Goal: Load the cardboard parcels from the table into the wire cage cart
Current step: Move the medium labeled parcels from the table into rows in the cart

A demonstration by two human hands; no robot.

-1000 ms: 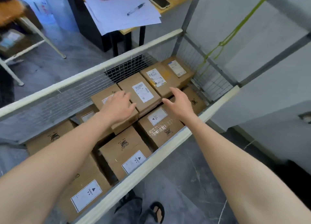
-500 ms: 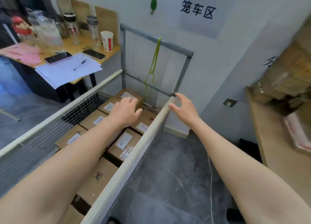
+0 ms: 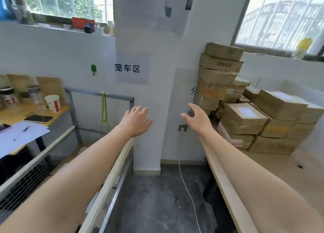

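Left hand [image 3: 135,121]: fingers spread, empty, above wire cage cart [image 3: 112,176] rail.
Right hand [image 3: 198,120]: relaxed, empty; cardboard parcels [image 3: 243,118] just right, on table [image 3: 273,164].

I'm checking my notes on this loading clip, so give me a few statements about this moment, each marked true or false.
1. The left hand and the right hand hold nothing. True.
2. The cardboard parcels are stacked on the table at the person's right. True.
3. The paper cup stands inside the wire cage cart. False: it stands on the desk beyond the cart.
4. The right hand rests on a parcel. False: it hangs in the air, short of the stack.
5. A green cord hangs from the cart's rear frame. True.
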